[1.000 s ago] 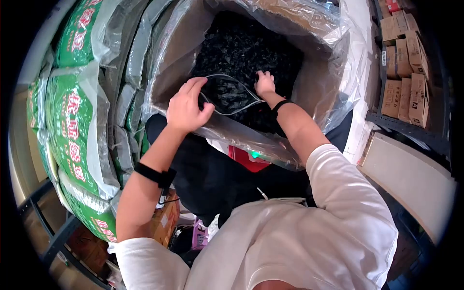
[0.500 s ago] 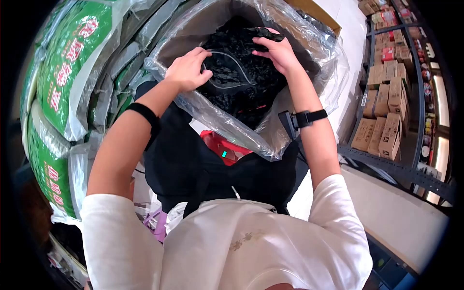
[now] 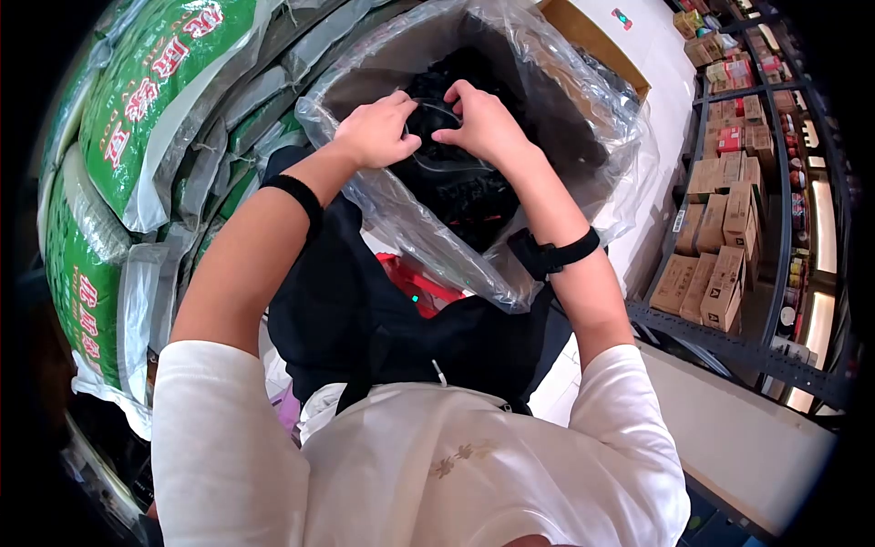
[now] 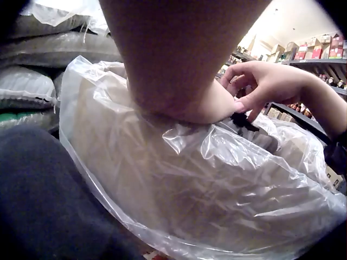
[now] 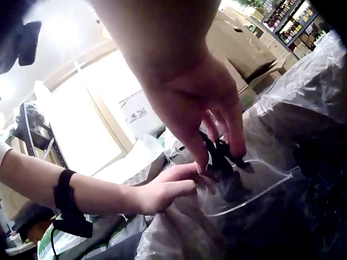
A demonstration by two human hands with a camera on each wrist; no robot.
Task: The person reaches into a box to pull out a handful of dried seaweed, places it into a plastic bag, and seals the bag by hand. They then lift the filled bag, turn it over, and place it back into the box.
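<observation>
Stacked sacks (image 3: 150, 105) flank a plastic-lined box (image 3: 558, 114) holding black pieces (image 3: 468, 199).

Bright, shelved room
Dark shelving (image 3: 729, 345) stood well to the right of the right hand (image 3: 488, 128), beyond pale floor (image 3: 661, 55); above it, light (image 5: 60, 27) glared across a whitish ceiling (image 5: 51, 67).

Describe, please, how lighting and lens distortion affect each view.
Head view: strong fisheye curve, black corners. Left wrist view: bright glare streaks on the plastic liner. Right wrist view: the pale panels look nearly washed out, while the black contents sink into shadow.
</observation>
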